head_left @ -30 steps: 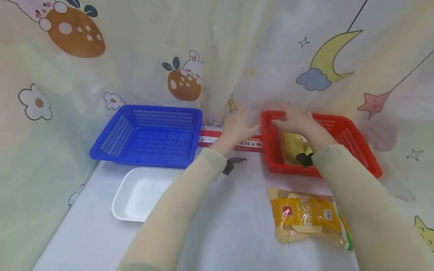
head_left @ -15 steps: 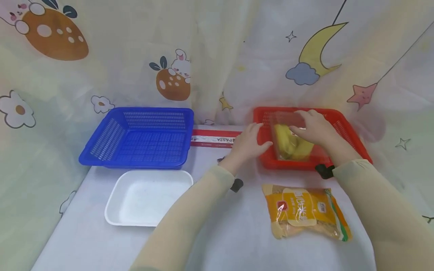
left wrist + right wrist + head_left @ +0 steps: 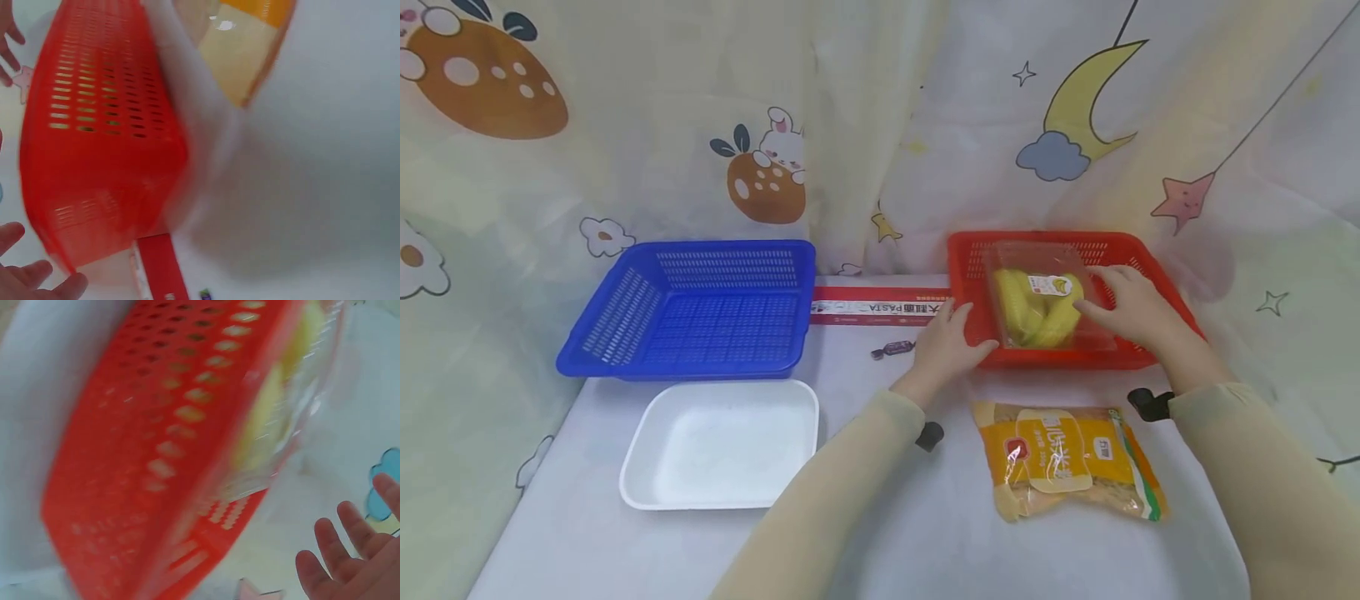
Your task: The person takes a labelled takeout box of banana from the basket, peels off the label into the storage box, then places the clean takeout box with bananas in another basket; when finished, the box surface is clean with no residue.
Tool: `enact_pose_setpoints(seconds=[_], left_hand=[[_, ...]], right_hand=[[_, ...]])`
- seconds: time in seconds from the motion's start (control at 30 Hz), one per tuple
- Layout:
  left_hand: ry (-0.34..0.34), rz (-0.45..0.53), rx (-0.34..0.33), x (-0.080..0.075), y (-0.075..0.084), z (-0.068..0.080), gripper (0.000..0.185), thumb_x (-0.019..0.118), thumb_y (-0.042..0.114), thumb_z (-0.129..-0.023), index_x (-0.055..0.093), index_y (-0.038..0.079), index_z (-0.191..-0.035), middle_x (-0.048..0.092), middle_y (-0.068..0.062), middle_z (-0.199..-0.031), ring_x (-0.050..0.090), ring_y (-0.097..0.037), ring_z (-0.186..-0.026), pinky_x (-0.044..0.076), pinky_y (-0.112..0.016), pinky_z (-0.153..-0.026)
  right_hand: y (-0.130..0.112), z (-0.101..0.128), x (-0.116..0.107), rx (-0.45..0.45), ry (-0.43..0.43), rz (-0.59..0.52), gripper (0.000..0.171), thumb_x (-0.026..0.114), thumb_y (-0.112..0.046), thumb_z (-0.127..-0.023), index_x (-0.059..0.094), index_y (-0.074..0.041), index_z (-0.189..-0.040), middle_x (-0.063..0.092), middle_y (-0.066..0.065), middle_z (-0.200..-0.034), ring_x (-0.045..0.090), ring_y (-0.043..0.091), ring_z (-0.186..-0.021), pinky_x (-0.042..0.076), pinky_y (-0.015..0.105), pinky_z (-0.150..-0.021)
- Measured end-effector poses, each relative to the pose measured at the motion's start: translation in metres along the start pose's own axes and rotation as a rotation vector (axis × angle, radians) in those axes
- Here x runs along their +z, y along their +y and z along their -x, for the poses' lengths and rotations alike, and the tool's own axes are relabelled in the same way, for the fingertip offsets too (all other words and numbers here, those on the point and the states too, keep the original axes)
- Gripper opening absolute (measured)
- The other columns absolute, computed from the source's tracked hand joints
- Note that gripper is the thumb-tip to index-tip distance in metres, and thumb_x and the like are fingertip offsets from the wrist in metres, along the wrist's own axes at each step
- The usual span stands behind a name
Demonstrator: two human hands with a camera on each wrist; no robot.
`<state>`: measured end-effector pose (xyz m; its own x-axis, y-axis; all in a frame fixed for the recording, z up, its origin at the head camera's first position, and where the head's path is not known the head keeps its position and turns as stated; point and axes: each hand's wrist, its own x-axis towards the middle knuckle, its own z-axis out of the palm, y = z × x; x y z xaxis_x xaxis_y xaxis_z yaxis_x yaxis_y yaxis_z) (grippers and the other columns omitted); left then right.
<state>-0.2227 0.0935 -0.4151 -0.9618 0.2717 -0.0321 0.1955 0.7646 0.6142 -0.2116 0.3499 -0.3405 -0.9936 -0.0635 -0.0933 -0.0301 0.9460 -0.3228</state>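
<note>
A red plastic basket (image 3: 964,329) stands at the back right. In it sits a clear plastic box (image 3: 1093,337) of yellow, banana-like pieces with a label, tilted on the basket. My left hand (image 3: 946,343) is at the basket's left front corner with its fingers spread; the left wrist view shows its fingers (image 3: 72,286) beside the rim. My right hand (image 3: 1131,310) is over the basket's right part, its fingertips near the box's right edge. In the right wrist view the right fingers (image 3: 350,525) are straight, apart from the box and holding nothing.
An orange food bag (image 3: 1067,462) lies in front of the red basket. At left are a blue basket (image 3: 685,367) and a white tray (image 3: 722,450). Between the baskets lie a red pasta box (image 3: 880,307) and a small wrapped candy (image 3: 893,349). A printed curtain hangs behind.
My right hand has moved right, off the middle of the clear box, uncovering it. The left hand has come down beside the red basket. The head view has shifted to the right.
</note>
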Motion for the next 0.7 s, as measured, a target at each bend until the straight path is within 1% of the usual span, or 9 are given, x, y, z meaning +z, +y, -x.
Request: enact_pose_setpoints(seconds=[0.1, 0.3, 0.43, 0.53, 0.7], left_hand=[[-0.014, 0.023, -0.039, 0.007, -0.005, 0.000, 0.078, 0.063, 0.055, -0.075, 0.030, 0.031, -0.141, 0.020, 0.005, -0.150, 0.031, -0.020, -0.133, 0.042, -0.045, -0.098], [-0.030, 0.098, -0.076, 0.012, -0.009, -0.001, 0.081, 0.064, 0.056, -0.073, 0.028, 0.033, -0.142, 0.015, 0.011, -0.152, 0.032, -0.019, -0.133, 0.045, -0.046, -0.095], [-0.033, 0.122, -0.086, 0.012, -0.010, 0.001, 0.082, 0.064, 0.058, -0.071, 0.027, 0.037, -0.141, 0.014, 0.015, -0.152, 0.031, -0.017, -0.134, 0.045, -0.044, -0.094], [-0.026, 0.134, -0.082, 0.011, -0.011, 0.001, 0.083, 0.065, 0.059, -0.071, 0.027, 0.036, -0.141, 0.014, 0.015, -0.151, 0.030, -0.017, -0.134, 0.046, -0.044, -0.094], [-0.027, 0.172, -0.077, 0.014, -0.013, 0.000, 0.083, 0.065, 0.058, -0.071, 0.027, 0.036, -0.141, 0.014, 0.014, -0.152, 0.030, -0.017, -0.134, 0.047, -0.044, -0.092]], right_hand=[[0.013, 0.002, 0.005, 0.019, -0.008, -0.025, 0.084, 0.050, -0.054, -0.085, 0.015, -0.007, -0.145, 0.019, 0.030, -0.142, 0.014, 0.047, -0.128, 0.023, 0.072, -0.093], [0.030, 0.005, 0.014, 0.049, -0.033, -0.062, 0.093, 0.056, -0.056, -0.081, 0.007, -0.011, -0.147, 0.018, 0.028, -0.143, 0.013, 0.047, -0.129, 0.023, 0.073, -0.092], [0.040, 0.004, 0.019, 0.071, -0.060, -0.085, 0.099, 0.057, -0.058, -0.078, 0.001, -0.014, -0.147, 0.014, 0.028, -0.145, 0.011, 0.047, -0.129, 0.025, 0.072, -0.090], [0.046, 0.002, 0.023, 0.082, -0.100, -0.108, 0.102, 0.056, -0.060, -0.078, -0.004, -0.015, -0.147, 0.012, 0.029, -0.145, 0.010, 0.048, -0.128, 0.024, 0.073, -0.091], [0.051, -0.001, 0.029, 0.103, -0.169, -0.172, 0.103, 0.056, -0.059, -0.078, -0.011, -0.017, -0.145, 0.013, 0.030, -0.144, 0.014, 0.049, -0.123, 0.024, 0.072, -0.092]])
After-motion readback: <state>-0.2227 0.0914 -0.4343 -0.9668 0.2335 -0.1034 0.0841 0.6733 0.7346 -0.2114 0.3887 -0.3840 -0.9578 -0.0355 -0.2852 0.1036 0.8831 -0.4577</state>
